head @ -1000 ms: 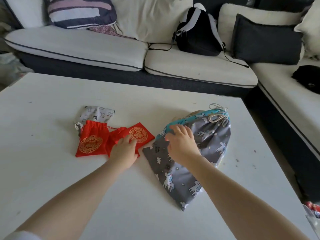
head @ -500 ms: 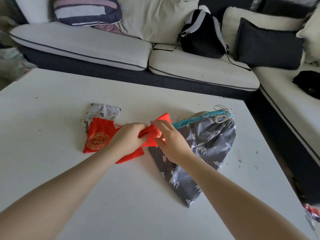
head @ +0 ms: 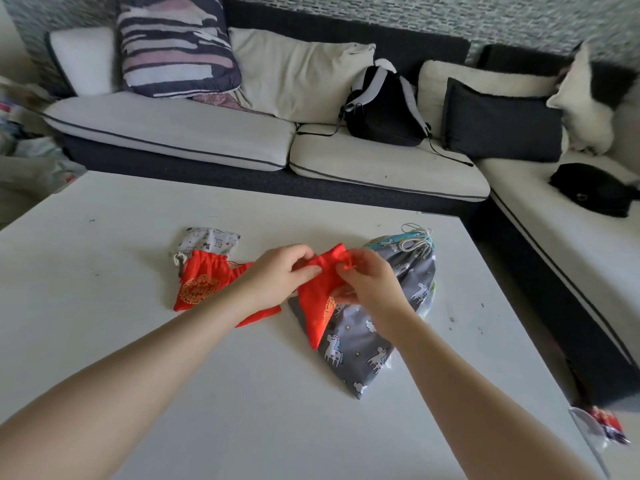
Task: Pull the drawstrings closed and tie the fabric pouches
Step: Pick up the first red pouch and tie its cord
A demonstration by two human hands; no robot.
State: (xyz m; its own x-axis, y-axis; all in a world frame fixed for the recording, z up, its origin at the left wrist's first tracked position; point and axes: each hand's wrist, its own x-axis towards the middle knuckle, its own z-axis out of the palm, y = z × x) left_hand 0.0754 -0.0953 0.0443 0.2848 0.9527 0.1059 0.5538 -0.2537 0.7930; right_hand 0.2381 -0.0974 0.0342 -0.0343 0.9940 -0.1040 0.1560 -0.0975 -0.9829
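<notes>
We hold a small red satin drawstring pouch (head: 320, 299) above the white table's (head: 104, 271) middle — left hand (head: 277, 275) pinching its gathered mouth, right hand (head: 372, 289) pinching its red cord — over the grey unicorn-print bag (head: 381, 337).

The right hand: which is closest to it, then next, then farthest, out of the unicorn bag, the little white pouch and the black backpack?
Counting from the right hand:
1. Unicorn bag: lies right under the hand, on the table's right part.
2. Little white pouch: to the left, past the left hand, partly under a red pouch.
3. Black backpack: far behind, up on the sofa.
</notes>
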